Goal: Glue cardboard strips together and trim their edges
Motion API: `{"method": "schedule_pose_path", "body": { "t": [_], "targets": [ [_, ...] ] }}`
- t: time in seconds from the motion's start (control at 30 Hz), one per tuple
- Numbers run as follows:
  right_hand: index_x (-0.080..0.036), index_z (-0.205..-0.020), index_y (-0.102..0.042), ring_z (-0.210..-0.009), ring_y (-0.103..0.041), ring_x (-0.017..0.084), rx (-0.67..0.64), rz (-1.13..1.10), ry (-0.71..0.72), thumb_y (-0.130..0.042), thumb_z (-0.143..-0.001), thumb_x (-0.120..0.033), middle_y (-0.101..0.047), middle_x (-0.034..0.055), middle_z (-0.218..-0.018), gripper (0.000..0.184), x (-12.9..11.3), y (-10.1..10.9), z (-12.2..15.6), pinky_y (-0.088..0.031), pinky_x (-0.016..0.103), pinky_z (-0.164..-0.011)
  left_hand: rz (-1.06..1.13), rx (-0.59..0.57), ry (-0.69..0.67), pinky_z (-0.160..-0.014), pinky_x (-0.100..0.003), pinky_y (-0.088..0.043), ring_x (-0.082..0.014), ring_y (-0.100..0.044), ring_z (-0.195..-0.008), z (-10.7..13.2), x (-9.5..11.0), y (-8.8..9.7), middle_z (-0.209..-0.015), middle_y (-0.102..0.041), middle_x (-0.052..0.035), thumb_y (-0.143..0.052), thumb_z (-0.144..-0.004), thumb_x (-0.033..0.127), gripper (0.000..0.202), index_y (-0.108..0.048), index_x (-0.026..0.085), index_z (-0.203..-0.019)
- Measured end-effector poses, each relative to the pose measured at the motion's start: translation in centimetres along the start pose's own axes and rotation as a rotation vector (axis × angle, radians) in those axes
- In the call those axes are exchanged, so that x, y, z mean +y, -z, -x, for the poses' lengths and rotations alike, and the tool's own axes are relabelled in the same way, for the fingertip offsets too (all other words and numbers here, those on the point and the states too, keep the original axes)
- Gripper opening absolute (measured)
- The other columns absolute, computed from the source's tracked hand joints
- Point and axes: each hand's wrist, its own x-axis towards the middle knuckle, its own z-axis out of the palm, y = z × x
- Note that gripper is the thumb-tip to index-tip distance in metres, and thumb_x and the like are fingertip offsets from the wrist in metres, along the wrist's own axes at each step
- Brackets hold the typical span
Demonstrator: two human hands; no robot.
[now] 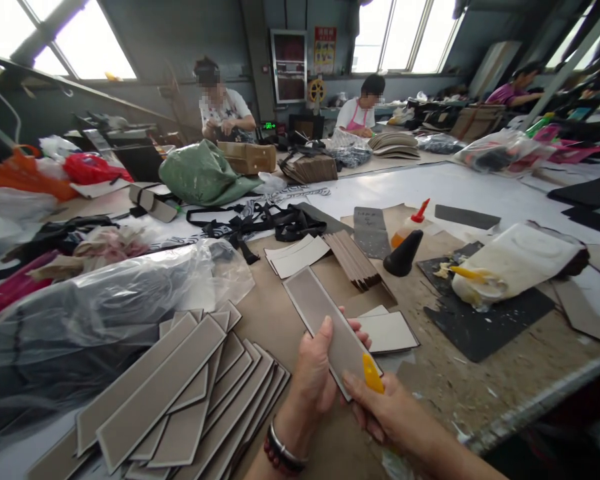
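Note:
My left hand (317,363) grips a long grey-brown rectangular panel (325,327) with pale glue-like edging, thumb on top and fingers beneath. The panel slants away from me above the table. At its near end my right hand (380,403) pinches the corner and also holds a flat yellow plastic spreader (373,375), its blade sticking up. Part of that spreader is hidden in the fingers. To the left lies a fanned pile of similar panels (180,393). Beyond my hands are a stack of brown strips (353,259) and some whitish pieces (387,331).
At right, a cut-open white jug (523,260) with glue lies on a dark mat (485,327). A black cone (404,255) and red-tipped bottle (414,223) stand nearby. Plastic wrap (105,313) covers the left side; black straps (265,220) lie beyond. Co-workers (225,110) sit across.

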Motion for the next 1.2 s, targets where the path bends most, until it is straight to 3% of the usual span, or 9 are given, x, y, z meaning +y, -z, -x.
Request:
{"method": "schedule_pose_path", "body": {
  "t": [0.13, 0.33, 0.4, 0.47, 0.57, 0.77, 0.97, 1.07, 1.2],
  "targets": [
    [-0.018, -0.053, -0.051, -0.038, -0.03, 0.009, -0.097, 0.284, 0.058, -0.042, -0.071, -0.066, -0.037, -0.0034, -0.041, 0.052, -1.0, 2.2, 0.8, -0.024, 0.025, -0.043, -0.052, -0.012, 0.019, -0.061, -0.029, -0.054, -0.0149, -0.063, -0.059, -0.2, 0.3, 0.9, -0.072, -0.065, -0.005, -0.062, -0.077, 0.034, 0.033, -0.055, 0.011, -0.1],
    [-0.02, -0.061, -0.048, -0.057, -0.043, 0.013, 0.332, 0.428, 0.388, -0.05, -0.075, -0.052, -0.047, -0.0008, -0.058, 0.035, -6.5, 5.7, 0.0, -0.035, 0.026, -0.056, -0.183, -0.125, 0.205, -0.054, -0.027, -0.053, -0.0133, -0.06, -0.052, 0.4, -0.4, 2.2, -0.069, -0.065, -0.0056, -0.063, -0.077, 0.038, 0.037, -0.053, 0.012, -0.101],
    [-0.019, -0.066, -0.049, -0.059, -0.043, 0.013, 0.371, 0.417, 0.486, -0.05, -0.077, -0.052, -0.048, -0.0005, -0.063, 0.035, -7.8, 6.0, -1.1, -0.035, 0.026, -0.056, -0.22, -0.198, 0.277, -0.053, -0.027, -0.053, -0.0134, -0.06, -0.052, 0.7, -0.8, 2.4, -0.068, -0.065, -0.0058, -0.06, -0.078, 0.039, 0.036, -0.052, 0.012, -0.102],
    [-0.019, -0.063, -0.045, -0.05, -0.036, 0.009, 0.312, 0.332, 0.455, -0.048, -0.078, -0.054, -0.041, -0.0035, -0.056, 0.038, -8.3, 6.0, -2.3, -0.03, 0.023, -0.047, -0.253, -0.26, 0.326, -0.05, -0.025, -0.052, -0.0134, -0.06, -0.051, 0.9, -0.9, 2.6, -0.068, -0.066, -0.0065, -0.06, -0.079, 0.038, 0.035, -0.053, 0.012, -0.101],
    [-0.02, -0.059, -0.036, -0.039, -0.021, 0.005, 0.212, 0.091, 0.282, -0.052, -0.075, -0.053, -0.028, -0.0087, -0.047, 0.04, -8.1, 5.9, -3.5, -0.017, 0.02, -0.038, -0.282, -0.304, 0.386, -0.046, -0.023, -0.051, -0.0129, -0.06, -0.048, 1.1, -0.9, 2.8, -0.066, -0.066, -0.0075, -0.06, -0.079, 0.037, 0.03, -0.054, 0.011, -0.092],
    [-0.019, -0.057, -0.038, -0.036, -0.021, 0.002, 0.216, -0.209, 0.182, -0.062, -0.069, -0.04, -0.032, -0.0093, -0.042, 0.035, -7.2, 6.1, -4.2, -0.013, 0.017, -0.035, -0.258, -0.376, 0.44, -0.048, -0.023, -0.051, -0.0125, -0.059, -0.048, 0.7, -0.9, 3.3, -0.066, -0.065, -0.0075, -0.058, -0.081, 0.035, 0.024, -0.055, 0.011, -0.084],
    [-0.018, -0.053, -0.038, -0.033, -0.021, 0.002, 0.266, -0.253, 0.116, -0.057, -0.073, -0.029, -0.031, -0.0086, -0.04, 0.03, -6.9, 6.0, -5.0, -0.013, 0.016, -0.033, -0.286, -0.368, 0.446, -0.049, -0.023, -0.051, -0.0124, -0.06, -0.049, 0.5, -0.9, 3.7, -0.066, -0.066, -0.0076, -0.056, -0.082, 0.034, 0.024, -0.058, 0.01, -0.085],
    [-0.018, -0.053, -0.037, -0.033, -0.02, 0.002, 0.277, -0.233, 0.111, -0.054, -0.076, -0.028, -0.03, -0.0091, -0.039, 0.031, -6.7, 5.9, -5.2, -0.012, 0.016, -0.033, -0.307, -0.354, 0.453, -0.047, -0.021, -0.05, -0.0121, -0.06, -0.049, 0.5, -0.8, 3.7, -0.066, -0.066, -0.0079, -0.056, -0.082, 0.034, 0.025, -0.059, 0.01, -0.08],
    [-0.018, -0.053, -0.038, -0.033, -0.022, 0.002, 0.274, -0.187, 0.124, -0.052, -0.079, -0.029, -0.032, -0.0086, -0.039, 0.031, -6.8, 5.6, -5.1, -0.014, 0.016, -0.033, -0.294, -0.325, 0.452, -0.048, -0.022, -0.051, -0.0121, -0.061, -0.049, 0.3, -1.0, 3.6, -0.065, -0.066, -0.0064, -0.055, -0.082, 0.034, 0.024, -0.059, 0.011, -0.086]
  ]
}}
